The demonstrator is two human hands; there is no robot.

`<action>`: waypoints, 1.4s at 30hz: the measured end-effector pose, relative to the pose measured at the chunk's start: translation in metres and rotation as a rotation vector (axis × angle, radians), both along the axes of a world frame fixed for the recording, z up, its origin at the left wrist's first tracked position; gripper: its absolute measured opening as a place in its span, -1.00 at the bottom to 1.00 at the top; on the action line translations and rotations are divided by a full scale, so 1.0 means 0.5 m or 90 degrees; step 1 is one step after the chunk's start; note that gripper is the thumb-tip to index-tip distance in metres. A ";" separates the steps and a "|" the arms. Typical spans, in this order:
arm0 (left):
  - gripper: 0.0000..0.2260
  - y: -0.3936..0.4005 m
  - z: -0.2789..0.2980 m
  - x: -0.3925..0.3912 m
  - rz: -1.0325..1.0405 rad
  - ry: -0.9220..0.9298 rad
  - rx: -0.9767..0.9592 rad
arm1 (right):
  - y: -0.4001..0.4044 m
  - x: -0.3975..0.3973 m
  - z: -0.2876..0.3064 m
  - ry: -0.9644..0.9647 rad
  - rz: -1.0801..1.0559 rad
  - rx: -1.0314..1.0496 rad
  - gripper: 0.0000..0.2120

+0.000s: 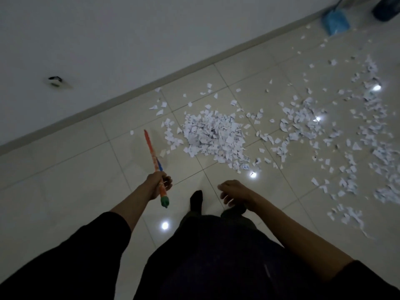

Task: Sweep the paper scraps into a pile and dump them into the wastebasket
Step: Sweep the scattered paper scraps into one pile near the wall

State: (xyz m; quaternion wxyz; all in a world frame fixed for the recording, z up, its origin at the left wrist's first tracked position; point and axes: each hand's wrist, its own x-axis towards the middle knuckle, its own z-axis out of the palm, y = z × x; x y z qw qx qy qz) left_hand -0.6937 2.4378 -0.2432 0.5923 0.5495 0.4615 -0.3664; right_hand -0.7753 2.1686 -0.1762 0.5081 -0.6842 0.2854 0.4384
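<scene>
My left hand (159, 184) grips a broom handle (151, 151), orange with blue and a green end cap, which points away towards the wall; the broom's head is blurred and hard to make out. My right hand (232, 191) hangs free with loosely curled fingers and holds nothing. A dense pile of white paper scraps (213, 134) lies on the tiled floor ahead of me. Many more loose scraps (346, 135) are scattered to the right. A blue dustpan (335, 23) leans by the wall at the top right, beside a dark wastebasket (386, 8) cut off by the frame.
A white wall with a grey baseboard (121, 98) runs diagonally across the upper left. My dark-socked foot (197, 201) stands on the glossy beige tiles below the pile. Bright light reflections dot the floor.
</scene>
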 end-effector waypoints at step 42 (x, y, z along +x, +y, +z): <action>-0.84 -0.761 -0.022 0.300 -0.219 0.046 -0.146 | -0.472 0.186 -0.085 0.105 -0.359 -0.106 -0.76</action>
